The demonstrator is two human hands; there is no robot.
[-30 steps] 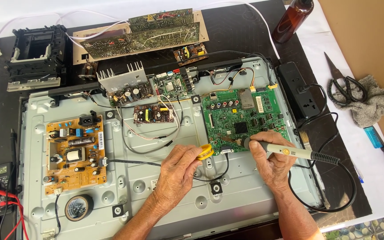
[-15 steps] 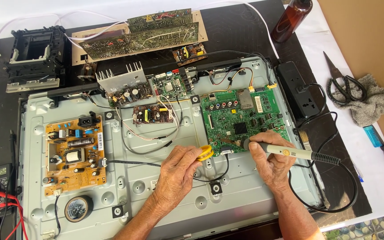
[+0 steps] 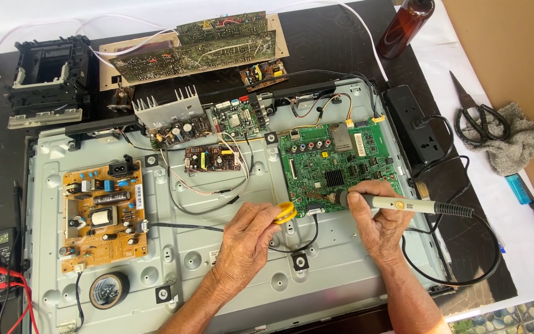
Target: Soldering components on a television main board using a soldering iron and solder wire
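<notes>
Green main board (image 3: 335,164) far right; tan power board (image 3: 103,213) left; yellow solder spool (image 3: 287,213) centre; grey-silver metal chassis (image 3: 217,260); black tape roll (image 3: 109,289) near left; brown bottle (image 3: 405,28) far right; blue lighter (image 3: 518,187) right.

Bright, even daylight; soft shadows, sharp focus.

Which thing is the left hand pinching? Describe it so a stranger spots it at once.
Start at the grey metal back panel of the opened television. Near its middle, below the green circuit board, the left hand pinches a small yellow spool. It is the only round yellow thing there, beside the soldering iron in the right hand.
</notes>
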